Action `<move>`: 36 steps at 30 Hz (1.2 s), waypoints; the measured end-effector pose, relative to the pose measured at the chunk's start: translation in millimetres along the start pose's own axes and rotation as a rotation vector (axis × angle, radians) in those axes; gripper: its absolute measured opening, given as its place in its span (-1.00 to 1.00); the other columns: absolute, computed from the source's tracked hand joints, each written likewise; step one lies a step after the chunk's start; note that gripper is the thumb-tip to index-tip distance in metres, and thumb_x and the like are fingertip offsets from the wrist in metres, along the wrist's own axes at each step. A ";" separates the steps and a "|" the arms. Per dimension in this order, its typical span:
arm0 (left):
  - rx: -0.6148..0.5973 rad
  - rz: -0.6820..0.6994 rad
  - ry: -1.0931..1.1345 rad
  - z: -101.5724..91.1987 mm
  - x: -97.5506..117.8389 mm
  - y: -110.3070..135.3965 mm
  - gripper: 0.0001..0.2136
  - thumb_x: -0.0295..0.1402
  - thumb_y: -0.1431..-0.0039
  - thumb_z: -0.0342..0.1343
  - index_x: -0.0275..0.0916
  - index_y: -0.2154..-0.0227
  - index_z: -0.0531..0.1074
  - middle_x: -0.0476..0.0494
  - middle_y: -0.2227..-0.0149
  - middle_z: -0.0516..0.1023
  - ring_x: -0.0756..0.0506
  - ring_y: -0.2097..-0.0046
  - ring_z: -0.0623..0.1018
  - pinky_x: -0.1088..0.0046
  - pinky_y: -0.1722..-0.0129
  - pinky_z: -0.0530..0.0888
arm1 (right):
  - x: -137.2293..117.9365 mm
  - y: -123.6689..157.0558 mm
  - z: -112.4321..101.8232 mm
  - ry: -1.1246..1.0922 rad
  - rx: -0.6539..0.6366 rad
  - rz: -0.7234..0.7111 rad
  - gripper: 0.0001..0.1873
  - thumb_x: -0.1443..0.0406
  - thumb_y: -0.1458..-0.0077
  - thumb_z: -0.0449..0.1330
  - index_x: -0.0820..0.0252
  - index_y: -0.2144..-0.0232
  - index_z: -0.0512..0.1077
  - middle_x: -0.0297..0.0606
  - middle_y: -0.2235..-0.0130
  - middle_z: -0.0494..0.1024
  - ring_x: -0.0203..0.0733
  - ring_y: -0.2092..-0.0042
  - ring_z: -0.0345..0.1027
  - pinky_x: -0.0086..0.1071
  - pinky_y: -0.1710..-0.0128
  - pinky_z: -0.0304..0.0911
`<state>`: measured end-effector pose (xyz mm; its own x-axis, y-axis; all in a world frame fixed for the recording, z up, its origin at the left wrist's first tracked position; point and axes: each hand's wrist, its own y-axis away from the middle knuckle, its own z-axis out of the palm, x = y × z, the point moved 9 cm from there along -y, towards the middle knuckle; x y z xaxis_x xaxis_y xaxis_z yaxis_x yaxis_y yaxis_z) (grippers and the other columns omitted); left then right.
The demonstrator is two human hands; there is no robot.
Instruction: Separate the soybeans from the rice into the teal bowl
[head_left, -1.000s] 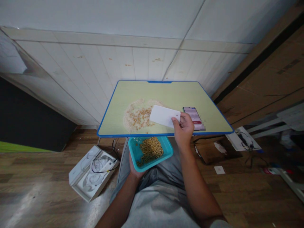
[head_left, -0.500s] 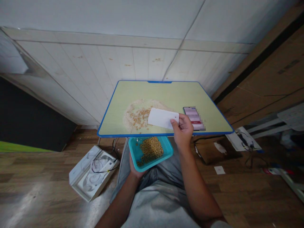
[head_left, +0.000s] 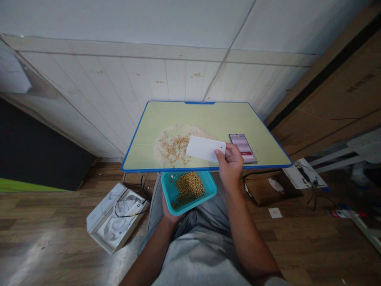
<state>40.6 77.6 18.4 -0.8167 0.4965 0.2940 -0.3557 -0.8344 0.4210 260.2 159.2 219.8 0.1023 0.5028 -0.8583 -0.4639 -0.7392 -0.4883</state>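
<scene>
My left hand (head_left: 170, 211) grips a teal plastic tray (head_left: 212, 186) from its left underside, just below the table's front edge; most of its fingers are hidden beneath. Round tan beans (head_left: 190, 186), probably soybeans, are heaped in the tray. Between thumb and fingers, my right hand (head_left: 231, 163) pinches a flat white card (head_left: 205, 149) with a small hole near the gripped end. The card is held over the right side of a spread of pale grains (head_left: 162, 147) that look like rice, mixed with tan beans (head_left: 175, 145), on the table.
The small pale-green table (head_left: 220, 115) has a blue rim and stands against a panelled wall. A smartphone (head_left: 241, 147) lies on it, right by my right hand. An open white box (head_left: 117, 218) with cables sits on the floor at left. Cardboard (head_left: 333, 103) stands at right.
The white card and my right hand have shifted very slightly to the right. The tray and my left hand stay where they were.
</scene>
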 end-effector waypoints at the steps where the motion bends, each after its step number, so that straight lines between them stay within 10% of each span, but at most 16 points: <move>1: 0.003 0.008 -0.007 1.4 0.4 1.0 -0.52 0.09 -0.55 0.05 -0.07 -0.16 0.72 -0.17 -0.25 0.82 -0.49 -0.62 0.43 -0.25 -0.66 0.35 | -0.8 -0.8 -3.3 0.012 0.025 -0.008 -0.80 0.16 -0.23 0.46 0.02 0.17 0.55 -0.33 0.26 0.78 -0.13 0.22 0.69 -0.32 0.23 0.58; 36: -0.047 -0.006 0.036 16.3 0.4 0.6 -0.52 0.03 -0.57 0.06 -0.04 -0.31 0.65 -0.15 -0.38 0.74 -0.45 -0.66 0.38 -0.29 -0.67 0.34 | 5.5 26.4 8.4 -0.026 -0.093 0.087 -0.70 0.03 -0.28 0.49 0.03 0.16 0.56 -0.29 0.26 0.81 -0.11 0.27 0.70 -0.33 0.29 0.56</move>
<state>47.4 81.3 32.7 -0.8300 0.4933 0.2604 -0.3807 -0.8421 0.3819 241.2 146.2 203.5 0.0419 0.4454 -0.8943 -0.3861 -0.8183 -0.4257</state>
